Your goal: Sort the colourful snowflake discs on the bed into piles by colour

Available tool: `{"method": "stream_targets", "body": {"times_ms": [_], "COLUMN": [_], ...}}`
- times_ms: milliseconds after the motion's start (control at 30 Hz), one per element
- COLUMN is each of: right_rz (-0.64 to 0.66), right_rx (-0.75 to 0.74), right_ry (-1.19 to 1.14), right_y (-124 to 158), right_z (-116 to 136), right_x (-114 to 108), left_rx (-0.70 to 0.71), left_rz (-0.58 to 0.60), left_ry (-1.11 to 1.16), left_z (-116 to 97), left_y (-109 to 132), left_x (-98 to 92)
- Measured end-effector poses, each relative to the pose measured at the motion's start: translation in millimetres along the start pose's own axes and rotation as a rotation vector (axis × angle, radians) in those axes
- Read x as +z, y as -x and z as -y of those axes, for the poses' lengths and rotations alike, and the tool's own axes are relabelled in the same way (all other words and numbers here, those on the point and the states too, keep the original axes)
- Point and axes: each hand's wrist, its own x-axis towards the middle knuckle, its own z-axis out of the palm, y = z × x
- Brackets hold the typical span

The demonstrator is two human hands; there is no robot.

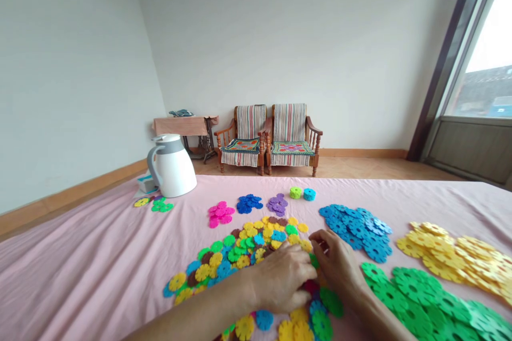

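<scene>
A mixed pile of slotted plastic snowflake discs (224,266), in yellow, blue, green and brown, covers the near middle of the table. My left hand (282,277) reaches over the pile's right part with its fingers curled down among the discs. Close beside it, my right hand (338,261) is bent inward at the pile's right edge, fingers curled toward the left hand. Whatever either hand grips is hidden behind the fingers. Dark green discs (331,301) and a dark red disc (311,286) show beneath and between the hands.
Sorted heaps of blue discs (358,229), yellow discs (456,256) and green discs (428,298) lie at right. Farther back are pink discs (221,214), dark blue discs (249,203), purple discs (277,204) and two small stacks (295,193). A white jug (175,170) stands back left.
</scene>
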Motion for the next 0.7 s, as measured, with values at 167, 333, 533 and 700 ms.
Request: {"method": "stream_targets", "body": {"times_ms": [167,333,533,700], "right_rz": [0.015,0.039,0.029,0.017], "right_rx": [-0.009,0.002,-0.025,-0.044], "right_ry": [0.022,0.021,0.028,0.056], "right_y": [0,1,2,3], "right_z": [1,-1,0,0], "right_x": [-2,-2,-2,-3], "left_rx": [-0.150,-0.466,-0.888,-1.019], "left_rz": [-0.192,-0.456,-0.627,-0.703], "left_ry": [0.116,0.162,0.127,0.044], "left_z": [1,33,115,146], "left_y": [6,30,78,106], "left_x": [1.2,-13.1,-17.4,-15.3]}}
